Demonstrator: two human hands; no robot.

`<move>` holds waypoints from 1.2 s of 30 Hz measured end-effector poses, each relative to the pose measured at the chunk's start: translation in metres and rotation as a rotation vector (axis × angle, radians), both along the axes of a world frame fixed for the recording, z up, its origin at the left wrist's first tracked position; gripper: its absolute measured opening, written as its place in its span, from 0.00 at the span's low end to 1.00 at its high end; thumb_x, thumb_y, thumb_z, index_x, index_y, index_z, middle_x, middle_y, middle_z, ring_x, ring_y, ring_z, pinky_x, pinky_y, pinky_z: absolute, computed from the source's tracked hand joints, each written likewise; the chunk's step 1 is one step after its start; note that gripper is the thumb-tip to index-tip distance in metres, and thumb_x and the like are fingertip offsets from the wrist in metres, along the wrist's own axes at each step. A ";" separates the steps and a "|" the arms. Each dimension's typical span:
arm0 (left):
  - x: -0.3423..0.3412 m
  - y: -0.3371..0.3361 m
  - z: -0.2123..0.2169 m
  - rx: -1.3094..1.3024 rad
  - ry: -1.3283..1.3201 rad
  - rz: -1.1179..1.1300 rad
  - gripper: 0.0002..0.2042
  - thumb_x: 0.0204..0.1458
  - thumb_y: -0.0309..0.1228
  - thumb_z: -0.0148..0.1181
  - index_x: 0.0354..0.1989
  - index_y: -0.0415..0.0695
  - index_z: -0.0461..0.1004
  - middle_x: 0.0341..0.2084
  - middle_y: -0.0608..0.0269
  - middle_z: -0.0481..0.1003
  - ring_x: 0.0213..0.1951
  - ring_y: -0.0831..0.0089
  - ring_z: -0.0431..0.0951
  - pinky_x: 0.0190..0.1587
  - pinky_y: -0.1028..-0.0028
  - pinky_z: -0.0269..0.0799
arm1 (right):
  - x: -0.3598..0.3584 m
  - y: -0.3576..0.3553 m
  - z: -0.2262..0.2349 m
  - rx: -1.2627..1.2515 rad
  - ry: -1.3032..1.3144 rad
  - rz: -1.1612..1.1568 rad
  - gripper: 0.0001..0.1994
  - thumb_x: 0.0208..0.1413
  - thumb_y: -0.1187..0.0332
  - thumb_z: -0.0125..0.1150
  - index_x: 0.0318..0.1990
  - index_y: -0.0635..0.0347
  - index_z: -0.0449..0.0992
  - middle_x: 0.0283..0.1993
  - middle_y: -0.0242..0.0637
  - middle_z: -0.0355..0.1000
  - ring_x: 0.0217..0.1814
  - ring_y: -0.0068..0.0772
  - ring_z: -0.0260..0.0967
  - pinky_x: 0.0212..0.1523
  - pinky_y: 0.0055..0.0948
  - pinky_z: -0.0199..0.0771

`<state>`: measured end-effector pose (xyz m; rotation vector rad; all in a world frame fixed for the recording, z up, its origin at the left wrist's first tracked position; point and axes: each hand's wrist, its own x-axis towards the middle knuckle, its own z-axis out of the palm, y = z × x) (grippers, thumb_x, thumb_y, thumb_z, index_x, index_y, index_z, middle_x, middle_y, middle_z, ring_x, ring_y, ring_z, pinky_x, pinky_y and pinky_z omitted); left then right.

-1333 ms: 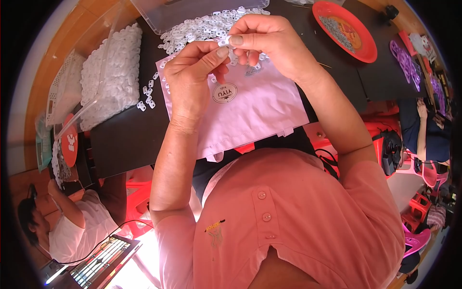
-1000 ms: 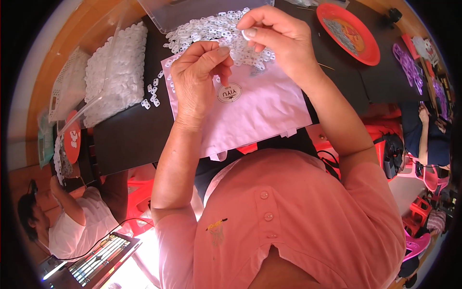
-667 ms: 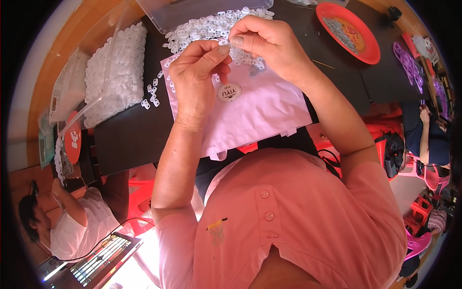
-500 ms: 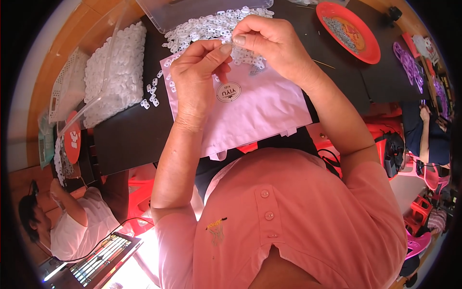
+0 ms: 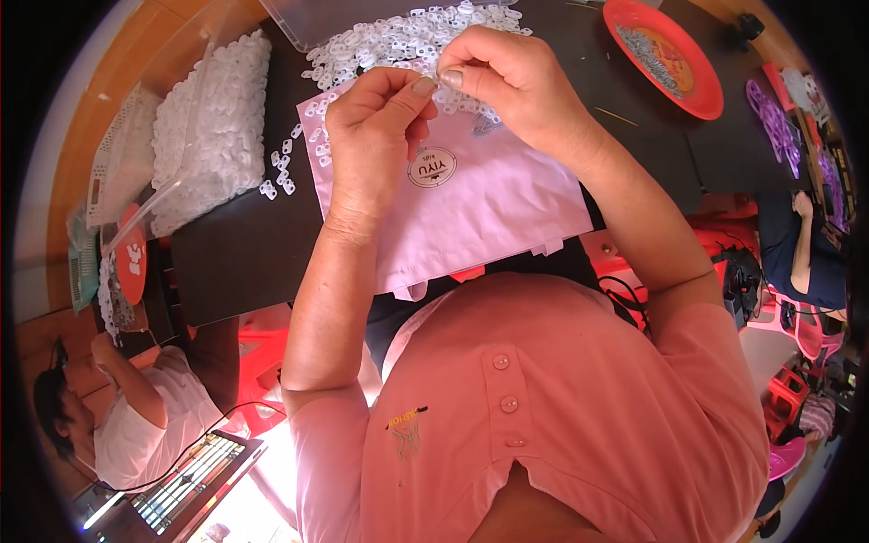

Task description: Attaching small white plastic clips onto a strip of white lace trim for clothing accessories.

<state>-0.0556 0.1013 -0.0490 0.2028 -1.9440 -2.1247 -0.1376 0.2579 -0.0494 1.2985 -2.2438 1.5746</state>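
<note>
Both hands — left hand (image 5: 376,136), right hand (image 5: 511,81) — above pink sheet (image 5: 489,204) edge, w/ white clips (image 5: 407,45) close.

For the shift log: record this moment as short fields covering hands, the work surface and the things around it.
left hand: thumb and finger pinched on a tiny part, too small to tell
right hand: pinched against the left fingertips
under hands: pink cloth with a round label
behind hands: loose white plastic pieces
left side: clear bag of white pieces
far right: red tray
surface: black table
</note>
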 end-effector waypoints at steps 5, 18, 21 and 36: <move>0.001 0.001 -0.001 0.137 -0.040 -0.004 0.05 0.55 0.26 0.59 0.29 0.39 0.75 0.19 0.68 0.73 0.18 0.85 0.66 0.17 0.83 0.58 | 0.003 -0.005 -0.008 -0.050 0.106 -0.009 0.03 0.52 0.79 0.56 0.35 0.64 0.73 0.29 0.34 0.71 0.29 0.23 0.69 0.31 0.24 0.68; 0.000 0.004 -0.007 0.125 -0.017 0.086 0.04 0.54 0.23 0.59 0.28 0.37 0.74 0.18 0.67 0.72 0.17 0.83 0.67 0.19 0.83 0.60 | 0.003 -0.018 -0.018 -0.103 0.196 -0.025 0.05 0.49 0.82 0.56 0.33 0.65 0.74 0.27 0.34 0.71 0.27 0.25 0.68 0.28 0.23 0.67; 0.000 0.002 -0.009 0.140 0.010 0.081 0.05 0.55 0.25 0.58 0.30 0.36 0.74 0.20 0.65 0.73 0.17 0.81 0.67 0.18 0.82 0.59 | 0.002 -0.018 -0.019 -0.102 0.063 -0.013 0.04 0.51 0.79 0.57 0.34 0.65 0.76 0.27 0.34 0.73 0.28 0.25 0.70 0.29 0.23 0.69; 0.000 0.007 -0.001 0.187 -0.003 0.087 0.07 0.55 0.29 0.59 0.31 0.37 0.74 0.20 0.65 0.73 0.19 0.82 0.68 0.18 0.82 0.60 | 0.001 -0.007 0.011 -0.331 -0.561 0.114 0.06 0.55 0.80 0.58 0.40 0.63 0.74 0.29 0.26 0.69 0.28 0.14 0.66 0.28 0.17 0.68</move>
